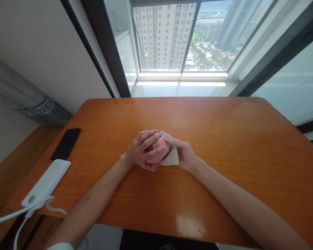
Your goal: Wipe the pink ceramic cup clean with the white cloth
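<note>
Okay, so the pink rounded thing [159,148] is smooth and slightly glossy, though mostly covered, so I can't say exactly what it is. It's held around the middle of the orange wood surface [232,139], with a pale grey cloth [172,156] bunched against its right side. The left hand [142,151] has a closed grip wrapped over the pink thing, and the right hand [181,152] has a closed grip pressing the cloth onto it. Well off to the left lie a black phone [65,144] and a white power bank [45,182] with a white cable [18,216]. Past the far edge there's a big window [167,38].
</note>
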The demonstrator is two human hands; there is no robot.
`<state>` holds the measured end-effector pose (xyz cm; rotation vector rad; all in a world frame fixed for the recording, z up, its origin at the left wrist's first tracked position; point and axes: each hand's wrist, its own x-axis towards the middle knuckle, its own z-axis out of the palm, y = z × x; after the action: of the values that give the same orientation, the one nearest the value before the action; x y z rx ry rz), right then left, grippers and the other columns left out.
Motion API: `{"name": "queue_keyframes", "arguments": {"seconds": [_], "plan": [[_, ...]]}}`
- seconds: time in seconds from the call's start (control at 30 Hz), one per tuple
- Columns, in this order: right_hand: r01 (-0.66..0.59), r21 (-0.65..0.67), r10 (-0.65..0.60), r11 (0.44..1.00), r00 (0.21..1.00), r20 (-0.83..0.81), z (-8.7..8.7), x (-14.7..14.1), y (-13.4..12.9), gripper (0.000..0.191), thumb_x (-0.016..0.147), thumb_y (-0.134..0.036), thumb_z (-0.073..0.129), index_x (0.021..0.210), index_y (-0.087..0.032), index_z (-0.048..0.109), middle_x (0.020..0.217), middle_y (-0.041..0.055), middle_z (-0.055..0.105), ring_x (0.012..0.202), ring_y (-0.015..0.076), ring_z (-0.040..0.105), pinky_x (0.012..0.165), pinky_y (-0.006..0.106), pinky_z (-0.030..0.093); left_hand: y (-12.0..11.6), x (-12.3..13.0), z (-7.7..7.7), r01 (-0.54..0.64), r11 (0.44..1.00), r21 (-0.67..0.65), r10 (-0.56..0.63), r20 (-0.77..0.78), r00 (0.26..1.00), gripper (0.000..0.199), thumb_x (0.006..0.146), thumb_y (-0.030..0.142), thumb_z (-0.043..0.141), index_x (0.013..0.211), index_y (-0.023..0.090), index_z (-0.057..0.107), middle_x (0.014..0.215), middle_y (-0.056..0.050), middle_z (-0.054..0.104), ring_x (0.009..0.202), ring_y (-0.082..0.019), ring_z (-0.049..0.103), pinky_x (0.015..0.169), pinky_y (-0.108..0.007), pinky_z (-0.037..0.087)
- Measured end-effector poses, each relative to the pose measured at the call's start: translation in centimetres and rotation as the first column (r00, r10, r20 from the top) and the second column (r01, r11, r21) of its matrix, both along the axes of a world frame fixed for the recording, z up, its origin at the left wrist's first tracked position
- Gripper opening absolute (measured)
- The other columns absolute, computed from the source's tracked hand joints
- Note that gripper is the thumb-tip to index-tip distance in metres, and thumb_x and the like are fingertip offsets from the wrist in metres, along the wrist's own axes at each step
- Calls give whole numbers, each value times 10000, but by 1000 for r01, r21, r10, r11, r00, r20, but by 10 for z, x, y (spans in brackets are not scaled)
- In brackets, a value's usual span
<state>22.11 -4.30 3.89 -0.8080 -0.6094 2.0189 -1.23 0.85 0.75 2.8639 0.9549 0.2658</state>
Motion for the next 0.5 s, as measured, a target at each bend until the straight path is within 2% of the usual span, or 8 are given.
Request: {"name": "queue_keyframes", "arguments": {"seconds": [0.07,0.13,0.17,0.2,0.27,0.33,0.4,0.5], "plan": [[-19,-6,18,1000,999,-26,-3,2,-1,456,815,-284,705,1250,-160,763,1198,140,845,1024,319,792,985,488,639,0,-4,-5,-42,999,7,42,16,999,625,718,813,672,1130,356,778,1602,-80,660,1681,-414,386,1382,-662,325],[-39,4,39,999,999,-22,-7,3,-2,506,718,-218,691,1213,-155,772,1097,122,858,933,313,793,926,481,651,1,-8,-10,-38,998,51,33,103,994,654,726,805,659,1176,340,756,1616,-103,636,1664,-422,406,1363,-661,362],[-48,16,48,999,999,-14,-9,3,-2,494,677,-195,694,1161,-154,783,1014,105,858,861,295,785,868,449,654,2,-9,-12,-7,994,105,-13,194,981,659,750,790,644,1221,338,735,1619,-114,624,1645,-421,433,1341,-661,397],[-58,34,58,998,998,-5,-11,2,-3,457,645,-181,704,1092,-153,795,932,88,849,791,270,769,807,407,649,3,-9,-13,39,981,189,-97,307,947,662,783,769,621,1280,338,703,1622,-124,610,1619,-417,468,1305,-663,444],[-87,79,87,993,996,12,-16,0,-3,343,599,-169,735,934,-145,804,807,58,815,682,211,722,710,323,614,6,-6,-14,120,909,400,-327,502,801,675,862,714,563,1413,326,614,1634,-149,575,1560,-411,532,1205,-666,544],[-122,139,116,983,992,51,-22,-2,-4,236,584,-183,773,814,-136,798,736,35,778,615,160,671,657,268,572,9,-2,-12,159,826,541,-499,569,654,707,922,676,517,1499,270,547,1642,-190,543,1513,-419,567,1109,-663,609],[-150,218,126,964,985,119,-26,-4,-6,163,606,-214,806,748,-135,788,673,6,728,559,125,607,604,237,525,11,2,-9,184,797,575,-556,579,596,714,954,670,504,1508,221,546,1628,-226,542,1481,-429,584,1058,-659,635],[-194,325,129,926,969,210,-29,-4,-8,141,651,-237,829,644,-139,728,574,-35,604,500,87,482,507,202,405,11,3,-5,210,794,570,-570,581,581,735,949,731,533,1482,227,572,1606,-231,564,1448,-430,605,1018,-654,655]]}}
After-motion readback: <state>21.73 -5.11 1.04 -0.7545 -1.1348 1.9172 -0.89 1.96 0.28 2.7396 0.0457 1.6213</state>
